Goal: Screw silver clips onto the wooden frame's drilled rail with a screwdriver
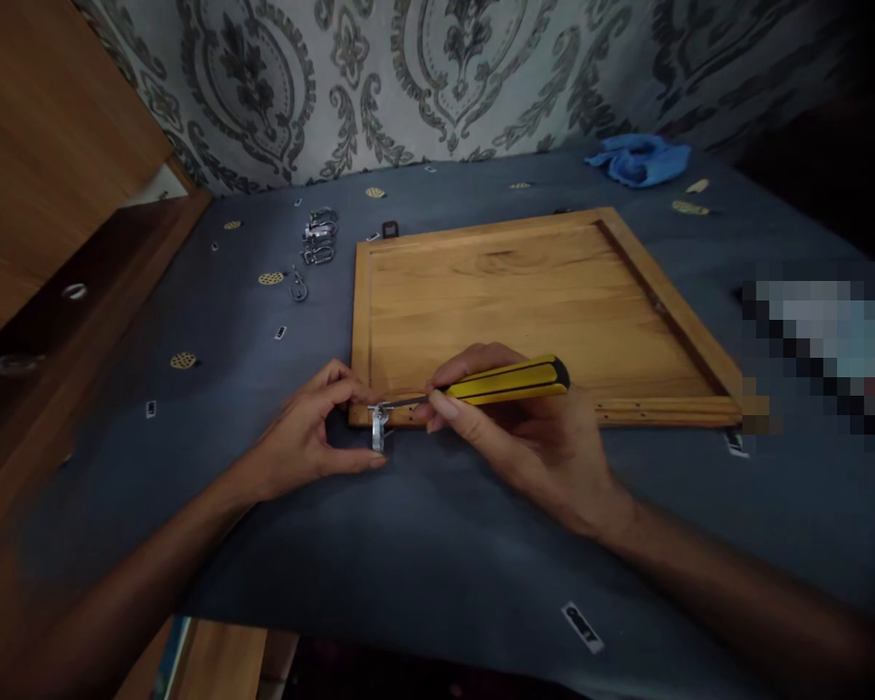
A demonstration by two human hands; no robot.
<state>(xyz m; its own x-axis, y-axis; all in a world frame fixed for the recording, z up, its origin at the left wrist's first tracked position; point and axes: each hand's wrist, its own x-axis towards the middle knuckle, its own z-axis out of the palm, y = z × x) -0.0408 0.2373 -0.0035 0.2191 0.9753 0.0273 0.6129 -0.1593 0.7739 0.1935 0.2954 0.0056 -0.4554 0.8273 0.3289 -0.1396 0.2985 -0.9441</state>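
Left hand pinching metal clasp at near-left corner of wooden panel — right hand gripping yellow screwdriver, tip at clasp. Clasp sits between hands — panel flat, partly behind right.

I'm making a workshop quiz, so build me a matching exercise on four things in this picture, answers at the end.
Column 1
1. screwdriver
2. wooden panel
3. cloth
4. cluster of loose metal fittings

Column 2
A. blue and crumpled, beyond the panel's far right corner
B. off to the left of the panel, near its far end
C. yellow and black at the handle, held in the right hand
D. framed and lying flat on the grey-blue cover

Right pairs: 1-C, 2-D, 3-A, 4-B
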